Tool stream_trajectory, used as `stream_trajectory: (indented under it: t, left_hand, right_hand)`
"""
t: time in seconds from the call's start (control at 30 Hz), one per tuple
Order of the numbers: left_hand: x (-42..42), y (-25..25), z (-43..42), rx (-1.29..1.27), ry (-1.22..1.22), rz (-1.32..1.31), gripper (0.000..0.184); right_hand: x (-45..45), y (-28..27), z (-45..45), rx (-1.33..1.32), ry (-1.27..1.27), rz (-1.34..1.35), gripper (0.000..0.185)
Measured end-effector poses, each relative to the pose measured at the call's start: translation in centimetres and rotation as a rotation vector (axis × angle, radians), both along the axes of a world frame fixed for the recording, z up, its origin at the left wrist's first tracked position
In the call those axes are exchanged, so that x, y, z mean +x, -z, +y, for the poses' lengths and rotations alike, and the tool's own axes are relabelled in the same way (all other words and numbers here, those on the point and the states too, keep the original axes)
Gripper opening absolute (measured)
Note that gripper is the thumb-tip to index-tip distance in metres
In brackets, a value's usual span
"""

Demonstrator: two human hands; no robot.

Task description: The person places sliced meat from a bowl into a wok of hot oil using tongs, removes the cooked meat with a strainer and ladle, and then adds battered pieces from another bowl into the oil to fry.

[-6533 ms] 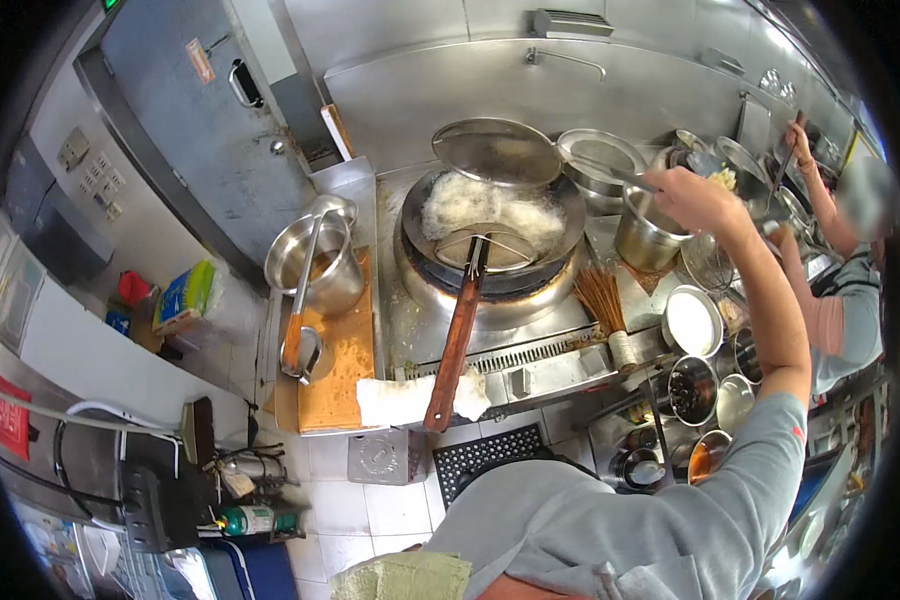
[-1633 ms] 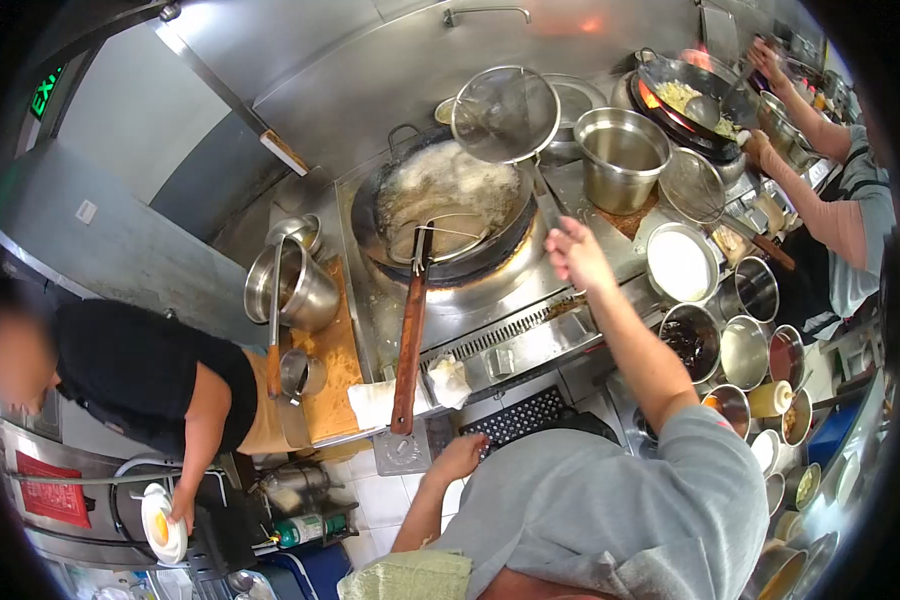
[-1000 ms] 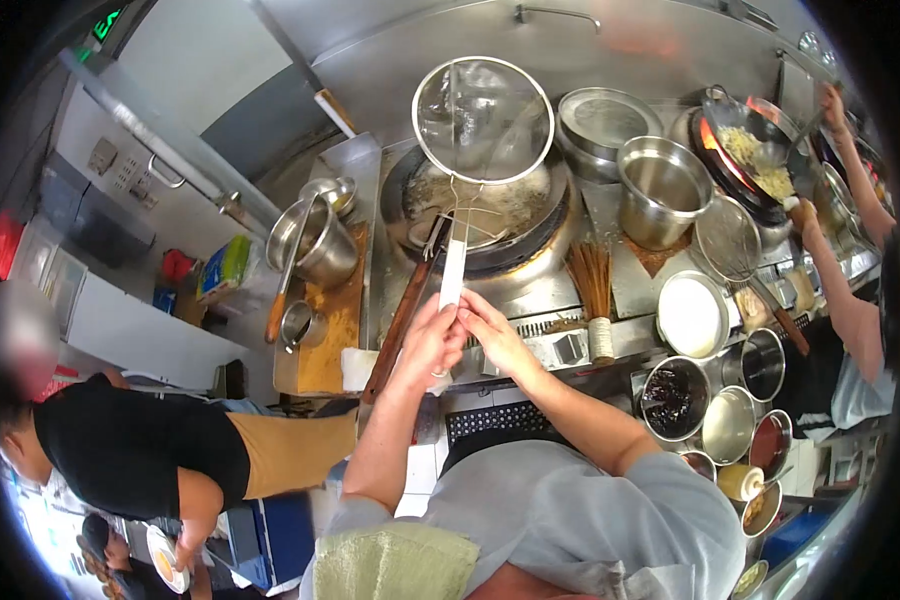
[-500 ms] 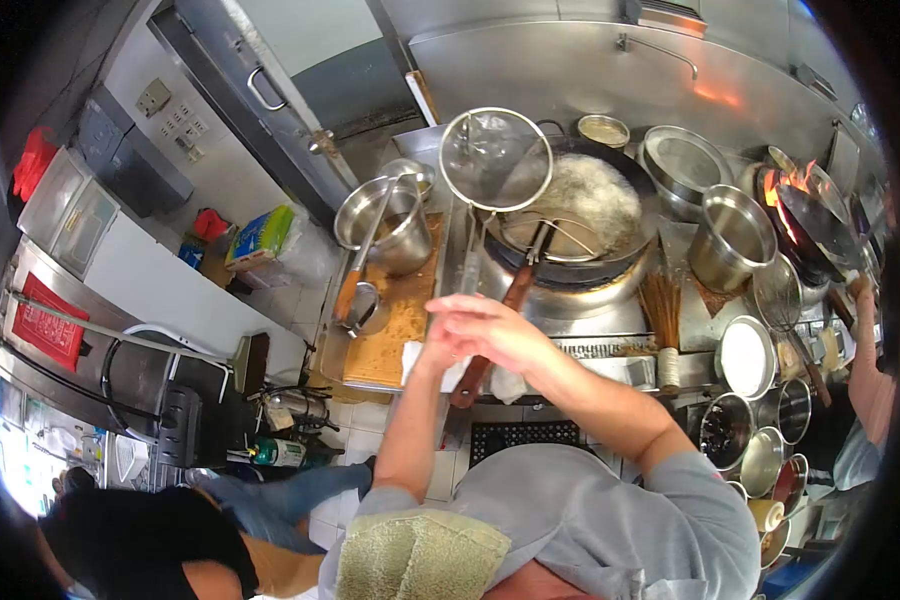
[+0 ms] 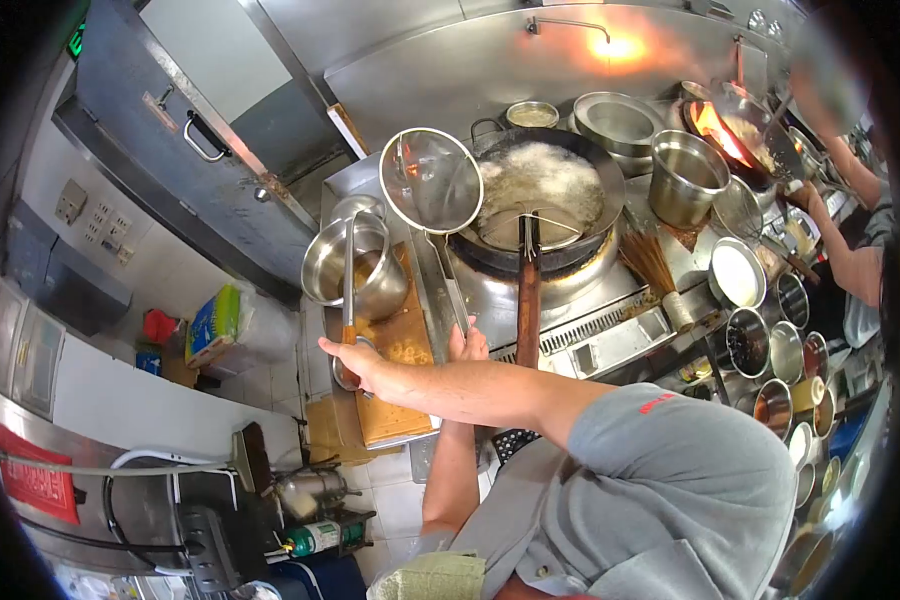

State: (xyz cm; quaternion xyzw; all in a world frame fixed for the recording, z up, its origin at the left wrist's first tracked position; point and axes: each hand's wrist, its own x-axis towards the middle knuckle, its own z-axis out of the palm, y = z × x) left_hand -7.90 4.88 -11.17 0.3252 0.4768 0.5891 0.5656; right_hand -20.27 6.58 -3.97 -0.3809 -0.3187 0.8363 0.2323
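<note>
Beyond both hands point(image 5: 468, 343) point(image 5: 360, 362) extends the mesh strainer point(image 5: 432, 182).

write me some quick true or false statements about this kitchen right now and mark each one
1. The left hand grips the handle of the round strainer. True.
2. The strainer is dipped into the bubbling liquid. False: it is held up, off to the left side of the liquid.
3. The right arm crosses over the left arm. True.
4. The bristle brush stands inside a pot. False: it lies on the stove top, to the right of the wok.
5. Flames show at the co-worker's wok. True.
</note>
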Motion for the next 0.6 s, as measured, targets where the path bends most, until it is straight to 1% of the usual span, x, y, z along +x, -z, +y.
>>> stream_trajectory:
  t: [0.03, 0.17, 0.23, 0.27, 0.33, 0.37, 0.47, 0.5, 0.53, 0.6]
  left_hand:
    - [0.1, -0.2, -0.1, 0.021, -0.011, 0.012, 0.027]
    - [0.2, -0.9, 0.0, 0.026, -0.090, 0.132, 0.034]
    - [0.1, -0.6, 0.5, 0.032, -0.115, 0.267, 0.035]
    - [0.1, -0.3, 0.9, 0.038, -0.122, 0.335, 0.036]
    - [0.1, 0.5, 1.6, 0.061, -0.109, 0.268, 0.032]
    - [0.1, 0.9, 2.1, 0.073, -0.102, 0.236, 0.030]
    - [0.1, 4.9, 4.3, 0.194, -0.194, 0.409, 0.028]
    - [0.1, 4.3, 4.0, 0.133, -0.167, 0.346, 0.027]
    - [0.6, 3.1, 3.9, 0.168, -0.152, 0.346, 0.025]
    - [2.0, 0.1, 3.2, 0.237, -0.126, 0.341, 0.021]
  right_hand:
    - [-0.2, -0.3, -0.2, -0.022, 0.071, 0.071, 0.035]
    - [-1.3, -0.5, -0.4, 0.116, 0.269, 0.089, 0.022]
    - [-0.4, -3.1, -0.3, 0.221, 0.407, 0.050, 0.016]
    - [0.0, -3.7, 0.1, 0.194, 0.369, 0.150, 0.015]
    - [1.1, -4.8, 1.4, 0.145, 0.300, 0.352, 0.014]
    - [1.9, -5.1, 2.0, 0.124, 0.264, 0.451, 0.017]
    - [8.4, -9.1, 0.8, 0.093, 0.232, 0.576, 0.019]
    - [10.6, -9.5, 0.5, 0.146, 0.201, 0.625, 0.020]
    - [13.6, -11.3, -0.6, 0.133, 0.209, 0.677, 0.025]
    - [19.4, -12.1, -1.2, 0.258, 0.120, 0.740, 0.033]
